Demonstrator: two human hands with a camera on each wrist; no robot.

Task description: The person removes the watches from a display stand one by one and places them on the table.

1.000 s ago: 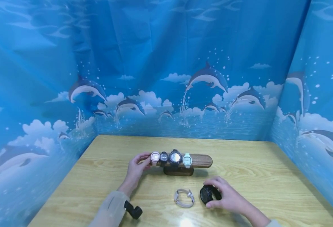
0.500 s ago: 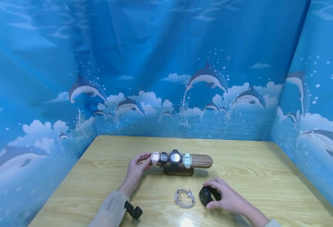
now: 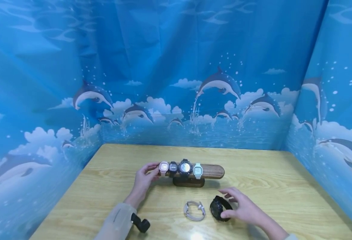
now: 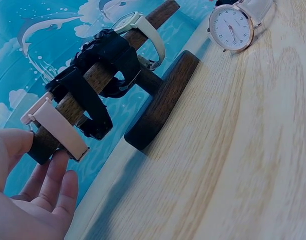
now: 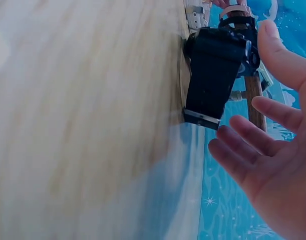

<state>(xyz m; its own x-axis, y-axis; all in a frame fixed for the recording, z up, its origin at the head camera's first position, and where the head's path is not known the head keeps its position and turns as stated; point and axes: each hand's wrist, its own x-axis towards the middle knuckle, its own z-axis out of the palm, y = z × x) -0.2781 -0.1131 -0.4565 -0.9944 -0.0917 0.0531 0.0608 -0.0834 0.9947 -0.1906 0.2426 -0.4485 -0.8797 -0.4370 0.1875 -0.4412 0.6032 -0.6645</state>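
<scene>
My left hand (image 3: 143, 180) grips the left end of a wooden watch stand (image 3: 213, 171), thumb on one side and fingers on the other in the left wrist view. Along its bar sit a pink watch (image 3: 164, 167), a small black watch (image 3: 173, 167), a larger black watch (image 3: 185, 167) and a mint-green watch (image 3: 198, 171). On the table in front, another black watch (image 3: 216, 208) stands on its side with its strap closed in a loop. Around it, the fingers of my right hand (image 3: 242, 207) are spread; the right wrist view shows them apart from its strap (image 5: 213, 80).
A watch with a pale strap (image 3: 195, 219) and a white dial (image 4: 232, 29) lies between the stand and the table's near side. The wooden table (image 3: 263, 173) ends at a blue dolphin-print curtain (image 3: 164, 66) behind and at both sides.
My right hand has loosened from the black watch and spread its fingers, drawing slightly right. The watch now stands by itself. My left hand has kept its place on the stand.
</scene>
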